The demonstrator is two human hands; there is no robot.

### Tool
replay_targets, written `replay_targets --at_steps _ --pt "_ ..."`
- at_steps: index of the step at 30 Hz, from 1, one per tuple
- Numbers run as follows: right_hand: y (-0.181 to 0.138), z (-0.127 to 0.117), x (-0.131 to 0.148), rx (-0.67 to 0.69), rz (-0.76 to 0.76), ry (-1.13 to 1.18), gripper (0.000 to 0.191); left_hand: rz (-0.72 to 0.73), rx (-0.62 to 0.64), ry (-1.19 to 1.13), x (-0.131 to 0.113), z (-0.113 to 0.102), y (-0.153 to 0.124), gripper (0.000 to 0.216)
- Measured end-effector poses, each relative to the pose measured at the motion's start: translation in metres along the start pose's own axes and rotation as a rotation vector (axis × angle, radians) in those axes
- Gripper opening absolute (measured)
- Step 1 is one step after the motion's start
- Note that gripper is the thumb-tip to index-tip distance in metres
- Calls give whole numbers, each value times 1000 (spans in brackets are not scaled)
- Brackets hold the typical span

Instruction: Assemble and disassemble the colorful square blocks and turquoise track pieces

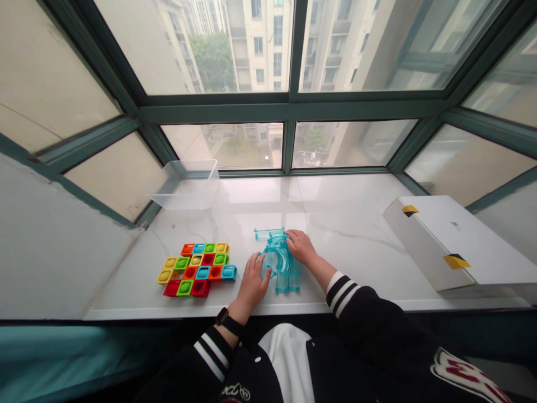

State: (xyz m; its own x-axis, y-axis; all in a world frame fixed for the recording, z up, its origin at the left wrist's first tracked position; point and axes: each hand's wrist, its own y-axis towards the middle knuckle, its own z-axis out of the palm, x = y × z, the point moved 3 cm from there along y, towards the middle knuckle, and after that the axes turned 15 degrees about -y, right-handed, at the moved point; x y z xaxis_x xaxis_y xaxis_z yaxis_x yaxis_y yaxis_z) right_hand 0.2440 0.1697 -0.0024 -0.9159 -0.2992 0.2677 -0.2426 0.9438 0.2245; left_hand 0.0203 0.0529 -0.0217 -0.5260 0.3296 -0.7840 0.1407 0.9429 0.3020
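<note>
A heap of clear blue plastic track pieces (280,258) lies on the white marble window sill (348,235) in front of me. My left hand (253,278) rests against the heap's left side, fingers curled onto a curved piece. My right hand (300,245) lies on the heap's upper right, fingers bent over the pieces. To the left sits a flat cluster of several coloured square blocks (196,268) in red, orange, yellow, green and blue, joined side by side, a short way from my left hand.
An empty clear plastic tub (187,185) stands at the back left of the sill. A white cardboard box (457,240) with yellow tape lies at the right. Window frames enclose the sill on three sides.
</note>
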Motion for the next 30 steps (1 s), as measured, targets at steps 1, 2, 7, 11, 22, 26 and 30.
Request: replay_targets --at_steps 1,2,7,11,22,26,30 --pt "-1 0 0 -7 -13 16 39 10 2 -9 -1 -2 4 50" --pt "-2 -1 -1 -21 -28 36 40 21 -1 -14 -2 -4 8 49" --pt "-13 -11 -2 -158 -43 143 44 55 -86 31 2 -12 40 50" --pt "-41 -21 3 -226 22 115 49 35 -81 94 15 -7 77 51" --pt "-88 -3 19 -101 43 -40 65 -84 35 192 44 -8 132 36" --pt "-87 1 16 -92 41 -47 67 -97 13 216 39 -25 126 33" --pt "-88 4 15 -81 41 -50 67 -101 -55 236 28 -43 99 37"
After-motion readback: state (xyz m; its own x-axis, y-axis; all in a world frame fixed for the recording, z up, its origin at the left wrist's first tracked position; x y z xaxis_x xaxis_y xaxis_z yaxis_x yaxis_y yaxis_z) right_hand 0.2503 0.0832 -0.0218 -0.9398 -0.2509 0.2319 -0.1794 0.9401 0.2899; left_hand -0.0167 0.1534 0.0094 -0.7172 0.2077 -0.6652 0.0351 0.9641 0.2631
